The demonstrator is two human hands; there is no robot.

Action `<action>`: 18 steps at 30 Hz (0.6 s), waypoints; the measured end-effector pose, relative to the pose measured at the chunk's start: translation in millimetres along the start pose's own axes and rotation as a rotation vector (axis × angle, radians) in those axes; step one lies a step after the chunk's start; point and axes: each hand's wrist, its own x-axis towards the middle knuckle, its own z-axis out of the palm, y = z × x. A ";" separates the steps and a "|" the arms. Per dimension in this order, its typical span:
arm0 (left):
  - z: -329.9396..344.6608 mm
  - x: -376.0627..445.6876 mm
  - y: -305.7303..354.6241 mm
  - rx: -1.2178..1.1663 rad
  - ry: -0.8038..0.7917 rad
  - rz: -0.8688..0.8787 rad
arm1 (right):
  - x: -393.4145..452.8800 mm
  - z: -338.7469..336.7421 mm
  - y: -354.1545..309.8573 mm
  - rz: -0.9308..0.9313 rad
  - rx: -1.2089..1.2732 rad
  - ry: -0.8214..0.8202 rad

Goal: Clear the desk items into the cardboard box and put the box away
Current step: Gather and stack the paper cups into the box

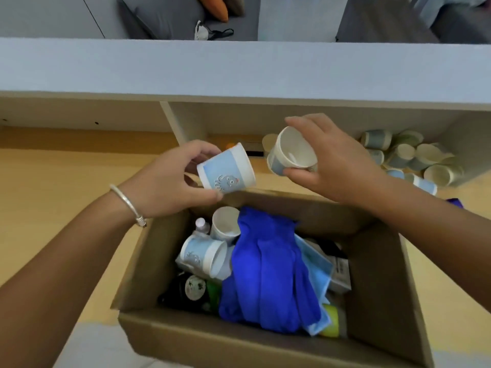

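Note:
An open cardboard box (377, 282) sits on the wooden desk in front of me. Inside lie blue gloves (271, 266), two paper cups (204, 254), a small bottle and other items. My left hand (172, 181) grips a blue-and-white paper cup with an octopus print (225, 170) above the box's far left edge. My right hand (337, 160) holds another paper cup (293, 154) by its rim and side, its mouth turned toward me, above the far edge.
Several more paper cups (414, 158) lie heaped on the desk at the right, under a shelf. A grey partition (239, 67) runs across behind the desk (53, 181). A purple item (455, 201) peeks out beside my right forearm.

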 end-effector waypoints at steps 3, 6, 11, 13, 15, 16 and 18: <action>15.3 -24.9 6.2 -0.062 -0.040 -0.025 | -38.9 -17.3 -2.6 -0.021 0.011 0.001; 33.5 -42.5 9.1 -0.108 -0.094 -0.034 | -75.7 -21.9 -4.9 -0.007 -0.027 -0.082; 66.6 -57.5 8.0 -0.059 -0.085 -0.005 | -119.3 -11.9 -4.6 0.020 -0.073 -0.227; 80.6 -62.7 5.0 -0.053 -0.089 -0.013 | -130.9 -8.0 -3.4 0.039 -0.063 -0.259; 90.4 -67.5 -0.8 -0.043 -0.144 -0.029 | -138.5 -5.7 -2.7 0.046 -0.047 -0.282; 92.7 -68.0 -5.0 -0.043 -0.170 -0.035 | -140.3 -4.9 -2.1 0.051 -0.036 -0.295; 91.0 -64.7 -10.9 -0.056 -0.174 -0.046 | -138.7 -6.0 0.0 0.067 -0.018 -0.310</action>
